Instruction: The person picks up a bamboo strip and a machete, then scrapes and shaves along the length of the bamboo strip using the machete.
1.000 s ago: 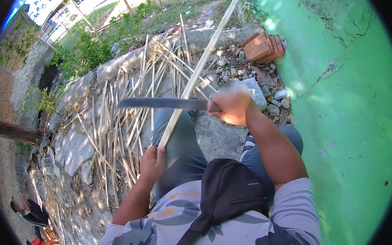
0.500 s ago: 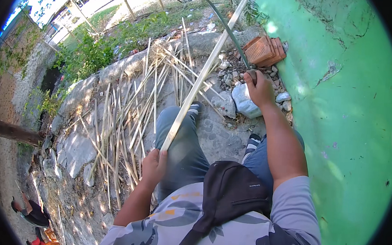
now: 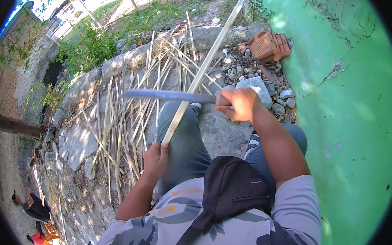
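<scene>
My left hand [image 3: 156, 160] is closed round the near end of a long pale wooden strip [image 3: 212, 56], which looks like split bamboo. The strip slants up and away, its far end beyond the upper edge of the view. My right hand [image 3: 241, 105] grips the handle of a machete [image 3: 161, 95]. Its long grey blade points left, lying almost level across the strip above my left knee. Whether the blade touches the strip I cannot tell. Many similar strips [image 3: 114, 135] lie in a loose heap on the ground to the left of my legs.
A green wall [image 3: 348, 132] runs close along my right. Beside it are stacked orange tiles [image 3: 270, 47], a pale block [image 3: 256, 88] and loose stones. A low stone ledge [image 3: 132, 55] borders the heap. Another person [image 3: 36, 208] is at the lower left, and a dark bag [image 3: 232, 183] rests at my waist.
My right hand has come down and to the left. The machete has swung from pointing up and away to lying crosswise over the strip. My left hand keeps its hold.
</scene>
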Demonstrator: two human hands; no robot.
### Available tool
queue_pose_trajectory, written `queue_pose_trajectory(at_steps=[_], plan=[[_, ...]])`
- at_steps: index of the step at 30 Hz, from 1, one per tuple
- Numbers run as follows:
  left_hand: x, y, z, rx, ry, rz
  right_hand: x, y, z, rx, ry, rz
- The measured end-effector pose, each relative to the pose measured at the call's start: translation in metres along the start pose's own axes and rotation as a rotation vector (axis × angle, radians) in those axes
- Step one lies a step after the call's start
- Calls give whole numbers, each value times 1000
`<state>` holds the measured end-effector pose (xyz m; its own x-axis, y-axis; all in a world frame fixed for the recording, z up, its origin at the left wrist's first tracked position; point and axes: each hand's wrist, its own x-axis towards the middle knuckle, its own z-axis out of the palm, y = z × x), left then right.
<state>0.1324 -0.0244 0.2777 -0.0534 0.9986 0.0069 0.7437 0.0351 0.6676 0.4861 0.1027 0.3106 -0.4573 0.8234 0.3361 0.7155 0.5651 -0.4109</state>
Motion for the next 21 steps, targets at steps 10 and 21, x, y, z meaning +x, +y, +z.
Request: queue_pose_trajectory(at_steps=[10,21], plan=[[-1,9,-5,124,-38,-29,2,13,-10,66,43,389],[-1,12,-1,71,18,38,1,29,16,65,155,246]])
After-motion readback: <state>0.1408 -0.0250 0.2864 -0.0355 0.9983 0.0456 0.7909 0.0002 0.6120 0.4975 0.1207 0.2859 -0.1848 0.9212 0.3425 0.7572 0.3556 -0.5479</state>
